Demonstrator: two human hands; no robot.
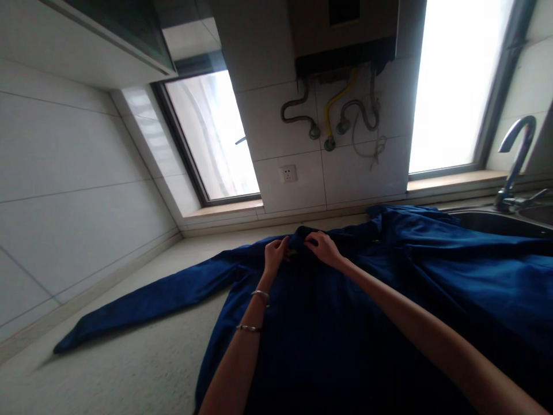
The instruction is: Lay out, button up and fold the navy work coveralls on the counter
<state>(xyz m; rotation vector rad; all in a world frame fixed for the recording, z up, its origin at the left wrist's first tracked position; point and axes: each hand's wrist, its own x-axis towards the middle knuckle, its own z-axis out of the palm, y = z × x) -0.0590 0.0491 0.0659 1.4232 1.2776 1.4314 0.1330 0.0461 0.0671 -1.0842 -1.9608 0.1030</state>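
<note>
A dark blue long-sleeved garment, which looks like a jacket or work shirt (302, 323), lies spread over the counter. One sleeve (147, 300) stretches out to the left. At the collar (297, 237), my left hand (275, 253) pinches the cloth from the left side. Just to its right, my right hand (323, 246) grips the same collar between thumb and fingers. The fingertips of both hands are close together, and part of the collar is hidden behind them. More blue cloth (458, 271) lies bunched on the right, reaching the sink.
The pale counter (129, 363) runs along a tiled wall. At the right stand a sink (488, 222) and a curved metal faucet (516, 155). A wall-mounted heater (345, 34) with hoses hangs above, between two windows. A socket (288, 173) sits below it.
</note>
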